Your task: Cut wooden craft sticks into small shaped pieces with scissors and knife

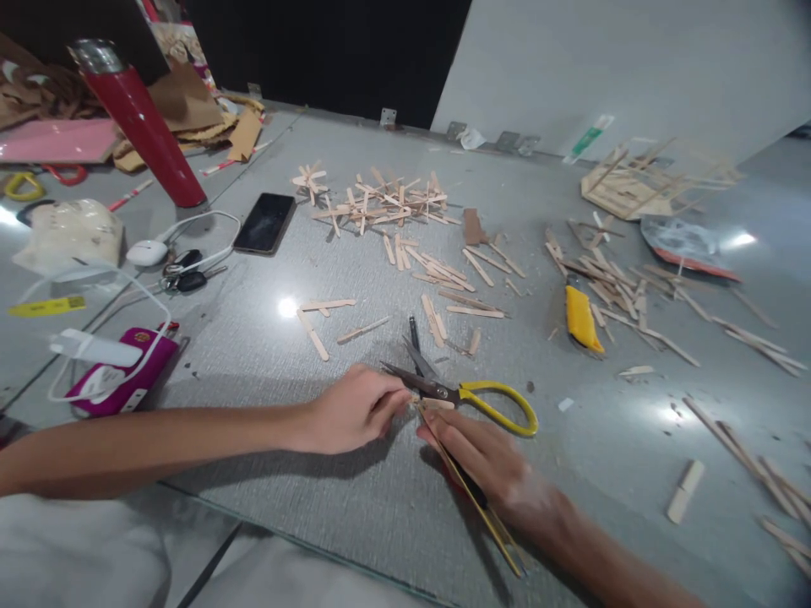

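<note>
My left hand [358, 409] is closed in a pinch, its fingertips meeting those of my right hand at a tiny piece I cannot make out. My right hand [481, 456] is closed around a long, thin, yellow-edged tool [500, 540], whose kind is unclear. A short piece of wooden stick [438, 404] shows at its fingertips. Just beyond both hands lie scissors [447, 393] with yellow handles, blades apart, partly hidden by my right hand. A dark pen-like object [414, 333] is behind the blades.
Craft sticks [393, 203] are heaped at the back; more stick pieces [608, 283] lie right, around a yellow cutter [581, 317]. A stick frame [634, 181] stands back right. To the left are a phone [266, 223], red flask [143, 127], keys [190, 272] and purple power bank [136, 371].
</note>
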The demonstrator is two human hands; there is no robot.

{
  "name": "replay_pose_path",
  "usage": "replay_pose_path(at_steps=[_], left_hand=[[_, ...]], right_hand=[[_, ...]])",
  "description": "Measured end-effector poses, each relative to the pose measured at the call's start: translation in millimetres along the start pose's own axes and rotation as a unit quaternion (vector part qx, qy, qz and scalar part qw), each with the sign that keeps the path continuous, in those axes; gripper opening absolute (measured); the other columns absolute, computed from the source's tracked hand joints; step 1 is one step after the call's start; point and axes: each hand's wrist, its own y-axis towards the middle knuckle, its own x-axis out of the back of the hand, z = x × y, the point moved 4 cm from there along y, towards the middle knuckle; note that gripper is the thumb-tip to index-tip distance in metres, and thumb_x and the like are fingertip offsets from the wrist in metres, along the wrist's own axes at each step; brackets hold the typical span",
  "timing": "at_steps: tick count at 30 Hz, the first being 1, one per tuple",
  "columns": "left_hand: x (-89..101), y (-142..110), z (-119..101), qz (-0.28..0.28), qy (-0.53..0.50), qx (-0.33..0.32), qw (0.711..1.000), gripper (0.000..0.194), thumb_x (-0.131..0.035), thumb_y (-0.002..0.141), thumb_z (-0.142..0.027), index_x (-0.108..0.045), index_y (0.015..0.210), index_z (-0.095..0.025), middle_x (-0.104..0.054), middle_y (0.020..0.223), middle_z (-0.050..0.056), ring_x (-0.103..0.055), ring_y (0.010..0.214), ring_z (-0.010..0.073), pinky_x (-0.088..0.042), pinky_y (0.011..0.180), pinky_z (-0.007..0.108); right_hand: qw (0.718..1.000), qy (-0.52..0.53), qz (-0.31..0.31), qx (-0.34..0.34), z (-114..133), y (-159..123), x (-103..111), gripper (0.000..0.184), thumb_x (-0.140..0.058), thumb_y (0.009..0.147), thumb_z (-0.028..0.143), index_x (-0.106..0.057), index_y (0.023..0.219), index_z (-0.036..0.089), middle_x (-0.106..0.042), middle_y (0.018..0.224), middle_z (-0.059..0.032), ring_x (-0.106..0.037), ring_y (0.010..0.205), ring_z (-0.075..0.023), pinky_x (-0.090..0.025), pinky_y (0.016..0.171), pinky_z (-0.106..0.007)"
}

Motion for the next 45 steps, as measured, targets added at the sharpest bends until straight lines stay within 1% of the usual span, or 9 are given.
replay_pose_path(at_steps=[4, 8, 16, 22, 26, 30, 36, 41, 45], left_hand=[[0.6, -1.0, -1.0, 0.000, -0.003, -0.009, 1.000, 0.041, -0.040, 0.105, -0.022, -0.052, 0.066, -0.017, -0.056, 0.053, -0.002, -0.050, 0.046, 0.0085, -0.036, 0.051, 0.019], [1.0, -1.4, -1.3, 0.000, -0.002, -0.006, 1.000, 0.041, -0.040, 0.105, -0.022, -0.051, 0.066, -0.018, -0.056, 0.053, -0.002, -0.050, 0.047, 0.0089, -0.036, 0.051, 0.020], [0.8, -2.9, -1.9, -0.006, 0.000, -0.026, 1.000, 0.039, -0.040, 0.105, -0.021, -0.048, 0.066, -0.019, -0.053, 0.053, -0.003, -0.047, 0.045, 0.0088, -0.034, 0.051, 0.021], [-0.3, -3.5, 0.2, 0.040, -0.047, -0.023, 0.998, 0.041, -0.037, 0.107, -0.026, -0.046, 0.067, -0.020, -0.051, 0.049, -0.004, -0.050, 0.042, 0.0093, -0.038, 0.052, 0.020], [-0.7, -3.2, 2.6, 0.047, -0.049, -0.014, 0.998, 0.043, -0.036, 0.108, -0.029, -0.046, 0.068, -0.020, -0.052, 0.049, -0.003, -0.051, 0.042, 0.0096, -0.039, 0.051, 0.020], [-2.0, -2.9, 4.1, 0.051, -0.049, -0.013, 0.997, 0.042, -0.035, 0.107, -0.029, -0.047, 0.068, -0.019, -0.053, 0.050, -0.003, -0.051, 0.041, 0.0089, -0.040, 0.051, 0.020], [-0.4, -3.5, 0.0, 0.002, -0.028, -0.028, 0.999, 0.042, -0.038, 0.106, -0.026, -0.047, 0.066, -0.018, -0.054, 0.051, -0.003, -0.050, 0.044, 0.0083, -0.037, 0.051, 0.019], [-0.6, -3.5, 5.1, -0.008, -0.055, 0.020, 0.998, 0.038, -0.037, 0.106, -0.026, -0.048, 0.071, -0.018, -0.054, 0.051, -0.005, -0.050, 0.038, 0.0070, -0.039, 0.050, 0.018], [-0.8, -3.5, 6.9, -0.007, -0.089, 0.054, 0.995, 0.033, -0.035, 0.106, -0.026, -0.050, 0.078, -0.018, -0.056, 0.054, -0.005, -0.050, 0.036, 0.0064, -0.039, 0.045, 0.016]], right_hand=[[1.000, -0.017, 0.005, 0.011, 1.0, 0.1, 0.2, 0.034, -0.041, 0.108, 0.013, -0.073, 0.098, 0.012, -0.080, 0.090, -0.0164, -0.079, 0.079, -0.0235, -0.065, 0.066, -0.030], [1.000, -0.010, 0.021, 0.010, 0.4, -1.1, -0.3, 0.031, -0.044, 0.106, 0.011, -0.074, 0.105, 0.012, -0.081, 0.094, -0.0160, -0.079, 0.084, -0.0242, -0.065, 0.070, -0.030], [1.000, -0.019, 0.003, 0.023, 1.8, 0.7, -0.1, 0.029, -0.042, 0.107, 0.011, -0.071, 0.105, 0.012, -0.081, 0.092, -0.0147, -0.079, 0.083, -0.0230, -0.065, 0.069, -0.030], [0.999, -0.020, 0.015, 0.026, 1.2, 3.6, -1.1, 0.039, -0.035, 0.110, 0.013, -0.071, 0.097, 0.012, -0.080, 0.092, -0.0159, -0.079, 0.084, -0.0221, -0.064, 0.067, -0.029], [0.999, 0.001, 0.030, 0.014, 0.1, 1.8, -3.0, 0.042, -0.034, 0.110, 0.014, -0.071, 0.092, 0.012, -0.080, 0.093, -0.0171, -0.078, 0.081, -0.0233, -0.063, 0.065, -0.031], [0.999, 0.013, 0.041, -0.009, -1.8, 1.7, -3.4, 0.041, -0.034, 0.111, 0.016, -0.071, 0.093, 0.014, -0.080, 0.097, -0.0161, -0.078, 0.085, -0.0214, -0.063, 0.072, -0.030], [0.999, -0.030, 0.008, 0.031, 2.3, 3.1, -2.4, 0.036, -0.036, 0.110, 0.012, -0.070, 0.097, 0.010, -0.079, 0.088, -0.0146, -0.077, 0.078, -0.0206, -0.060, 0.066, -0.028], [0.995, -0.058, -0.040, 0.067, 8.2, -3.3, 1.9, 0.022, -0.047, 0.105, 0.005, -0.069, 0.100, 0.009, -0.078, 0.083, -0.0124, -0.075, 0.074, -0.0201, -0.060, 0.066, -0.028], [0.996, -0.003, -0.085, -0.033, -1.7, -11.5, 2.0, 0.020, -0.050, 0.106, 0.012, -0.066, 0.118, 0.011, -0.080, 0.094, -0.0112, -0.077, 0.083, -0.0193, -0.063, 0.072, -0.028]])
